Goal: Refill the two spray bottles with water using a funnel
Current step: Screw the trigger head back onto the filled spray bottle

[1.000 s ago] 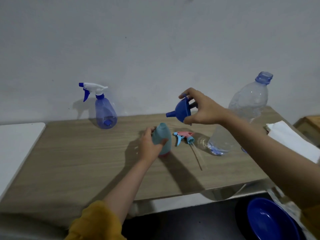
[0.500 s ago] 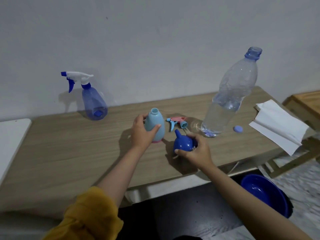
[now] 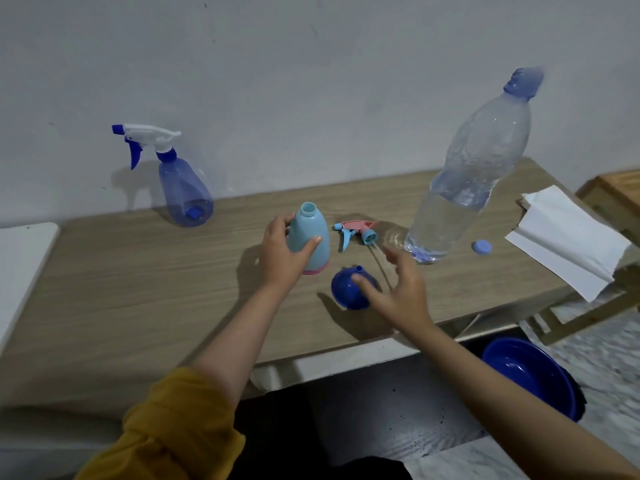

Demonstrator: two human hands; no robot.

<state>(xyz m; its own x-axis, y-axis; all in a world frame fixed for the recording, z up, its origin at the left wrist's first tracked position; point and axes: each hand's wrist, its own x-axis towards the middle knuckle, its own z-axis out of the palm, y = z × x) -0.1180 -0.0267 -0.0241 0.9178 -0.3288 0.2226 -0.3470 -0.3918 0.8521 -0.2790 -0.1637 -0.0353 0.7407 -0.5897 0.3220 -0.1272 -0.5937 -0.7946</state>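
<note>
A light blue spray bottle (image 3: 311, 233) with a pink base stands open-necked mid-table, and my left hand (image 3: 282, 251) grips its side. Its pink and blue trigger head (image 3: 356, 232) lies on the table just right of it. A dark blue funnel (image 3: 349, 289) sits wide end down in front of the bottle. My right hand (image 3: 401, 292) hovers beside the funnel with fingers spread, the thumb tip touching it. A tall clear water bottle (image 3: 464, 188), uncapped and partly full, stands at the right. A second, translucent blue spray bottle (image 3: 183, 188) with its white trigger on stands at the back left.
The water bottle's blue cap (image 3: 481, 247) lies on the wooden table (image 3: 138, 289) near a folded white paper towel (image 3: 568, 237). A blue basin (image 3: 530, 375) sits on the floor below the table's right front. A white surface (image 3: 20, 265) adjoins the left end.
My right hand brought the funnel down from above the light blue bottle, set it on the table wide end down, and opened off it. My left hand kept holding the bottle.
</note>
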